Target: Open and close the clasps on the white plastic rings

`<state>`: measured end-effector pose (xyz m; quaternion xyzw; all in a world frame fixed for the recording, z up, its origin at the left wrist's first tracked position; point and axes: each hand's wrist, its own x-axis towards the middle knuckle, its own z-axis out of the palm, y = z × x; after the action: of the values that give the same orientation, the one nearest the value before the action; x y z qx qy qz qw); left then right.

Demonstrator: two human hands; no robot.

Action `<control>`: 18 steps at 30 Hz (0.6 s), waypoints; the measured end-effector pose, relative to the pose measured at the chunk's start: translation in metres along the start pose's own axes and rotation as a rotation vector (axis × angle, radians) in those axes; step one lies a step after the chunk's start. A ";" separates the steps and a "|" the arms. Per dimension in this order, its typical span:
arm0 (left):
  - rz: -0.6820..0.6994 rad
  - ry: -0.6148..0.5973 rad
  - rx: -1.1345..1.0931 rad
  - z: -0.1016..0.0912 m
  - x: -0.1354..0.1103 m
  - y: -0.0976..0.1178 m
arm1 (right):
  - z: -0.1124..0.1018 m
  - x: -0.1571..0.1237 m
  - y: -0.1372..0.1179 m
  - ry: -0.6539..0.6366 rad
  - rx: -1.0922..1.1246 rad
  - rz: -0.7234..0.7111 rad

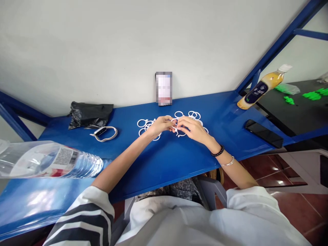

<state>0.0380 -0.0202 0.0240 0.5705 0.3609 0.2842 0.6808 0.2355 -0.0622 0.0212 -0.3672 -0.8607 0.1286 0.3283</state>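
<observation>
Both hands meet over the blue table point(164, 164), fingers closed at a white plastic ring point(176, 130) with a small tab or clasp. My left hand point(161, 126) pinches its left side. From the right, the thumb and fingertips of my right hand point(191, 129) press on the same ring; the fingers hide part of it. Several similar white rings point(141, 123) lie in a loose group to the left, partly under my left hand. More white rings point(178, 114) lie behind and to the right of my right hand, some overlapping.
A phone point(164, 89) leans upright on the wall. To the left are a black plastic bag point(88, 115), a white-strapped watch point(105, 133) and a big clear bottle point(55, 160). A yellow drink bottle point(263, 88) and a dark phone point(263, 132) are at the right.
</observation>
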 end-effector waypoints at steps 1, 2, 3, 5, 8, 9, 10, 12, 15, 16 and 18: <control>0.034 0.013 0.039 0.000 -0.001 0.000 | 0.001 -0.001 0.001 -0.001 0.055 0.037; 0.089 0.034 0.100 0.001 -0.002 0.001 | 0.001 -0.001 0.003 0.000 0.115 0.083; 0.158 0.054 0.179 0.002 -0.003 0.002 | 0.001 -0.001 0.004 0.008 0.174 0.135; 0.296 0.066 0.343 0.005 -0.004 0.004 | -0.001 -0.001 0.004 0.030 0.286 0.228; 0.395 -0.072 0.427 0.008 -0.006 0.007 | -0.005 0.001 0.001 -0.015 0.449 0.275; 0.405 -0.133 0.400 0.009 -0.007 0.008 | -0.007 0.002 0.000 -0.047 0.504 0.270; 0.416 -0.182 0.358 0.011 -0.007 0.008 | -0.008 0.002 -0.001 -0.076 0.560 0.262; 0.430 -0.236 0.279 0.013 -0.009 0.009 | -0.010 0.003 -0.002 -0.094 0.679 0.254; 0.442 -0.232 0.197 0.018 -0.010 0.009 | -0.007 0.003 0.000 -0.038 0.875 0.283; 0.450 -0.228 0.160 0.019 -0.011 0.009 | -0.006 0.002 0.001 -0.009 0.940 0.293; 0.473 -0.219 0.081 0.020 -0.010 0.010 | -0.005 0.002 0.002 0.044 1.023 0.318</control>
<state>0.0492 -0.0378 0.0368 0.6932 0.1527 0.3571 0.6072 0.2388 -0.0590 0.0251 -0.2888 -0.6146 0.5721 0.4599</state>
